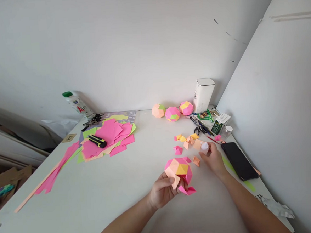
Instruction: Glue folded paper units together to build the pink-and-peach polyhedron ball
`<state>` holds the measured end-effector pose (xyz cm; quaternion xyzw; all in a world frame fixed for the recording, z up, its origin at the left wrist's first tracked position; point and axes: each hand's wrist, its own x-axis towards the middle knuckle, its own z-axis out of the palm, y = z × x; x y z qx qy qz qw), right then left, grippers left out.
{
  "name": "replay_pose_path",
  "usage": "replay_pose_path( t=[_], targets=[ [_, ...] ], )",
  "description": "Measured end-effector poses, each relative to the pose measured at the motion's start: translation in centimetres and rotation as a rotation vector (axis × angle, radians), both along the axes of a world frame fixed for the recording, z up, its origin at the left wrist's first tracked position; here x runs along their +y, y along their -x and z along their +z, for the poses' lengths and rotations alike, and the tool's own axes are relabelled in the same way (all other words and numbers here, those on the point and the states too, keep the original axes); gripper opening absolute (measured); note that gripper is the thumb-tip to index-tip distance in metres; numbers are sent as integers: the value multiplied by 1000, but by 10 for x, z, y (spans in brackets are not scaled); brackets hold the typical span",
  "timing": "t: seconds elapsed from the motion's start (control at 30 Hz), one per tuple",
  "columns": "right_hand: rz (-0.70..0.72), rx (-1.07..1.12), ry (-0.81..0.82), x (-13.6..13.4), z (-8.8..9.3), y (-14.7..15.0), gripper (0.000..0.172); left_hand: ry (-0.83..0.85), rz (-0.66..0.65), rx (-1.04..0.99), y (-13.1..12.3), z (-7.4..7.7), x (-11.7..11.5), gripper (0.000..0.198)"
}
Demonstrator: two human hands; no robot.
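My left hand [163, 191] is closed round a part-built folded-paper ball [178, 167] in pink, peach and yellow. An opening shows in the ball's lower side, and a pink folded flap [187, 190] hangs below it. To the right, the fingers of my right hand [213, 158] are closed on a small white round-topped container [204, 146], whose lower part is hard to make out. Just beyond the ball lie a pink folded piece [178, 150] and an orange one [196, 161]. Several yellow and peach folded pieces [183, 138] sit farther back.
Three finished paper balls [172, 114] stand by the wall, beside a white box-like device [204, 95]. Scissors [196, 130], pens, a small jar [227, 131] and a black phone [240, 161] line the right side. On the left, a yellow-black cutter [97, 140] rests on paper sheets [119, 131].
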<state>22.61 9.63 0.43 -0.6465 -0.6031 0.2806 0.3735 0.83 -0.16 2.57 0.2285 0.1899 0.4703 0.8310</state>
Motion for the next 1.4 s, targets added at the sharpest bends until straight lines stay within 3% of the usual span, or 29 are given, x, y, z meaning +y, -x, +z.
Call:
replay_pose_path(
  t=[0.2,0.27,0.33,0.43,0.5,0.53,0.6,0.7,0.87,1.03,1.2,1.4],
  targets=[
    [-21,-36,-39,2,-6,-1,53,18,24,58,1,2,1,17],
    [-15,-106,-208,0,-5,0,59,14,30,82,1,3,0,19],
    [-29,-240,-490,-5,1,3,61,14,48,105,1,4,1,19],
    [-49,-359,-846,-20,18,8,51,44,111,122,-1,2,2,17],
    [82,-297,-968,-33,29,13,37,70,156,114,-2,-1,3,14],
    [229,-257,-963,-40,34,17,32,77,171,106,-3,-2,4,13],
    [512,-197,-896,-51,37,24,26,79,179,92,-3,-3,5,12],
    [685,-108,-785,-58,33,34,15,56,173,89,-4,0,6,16],
    [688,37,-638,-56,22,40,9,50,187,111,-6,5,7,16],
    [650,227,-411,-59,23,40,9,61,214,170,-7,0,9,17],
    [553,518,-39,-60,21,43,17,116,241,185,-7,-8,13,23],
    [419,969,347,-56,16,46,27,107,204,183,-7,-5,13,27]
  ],
)
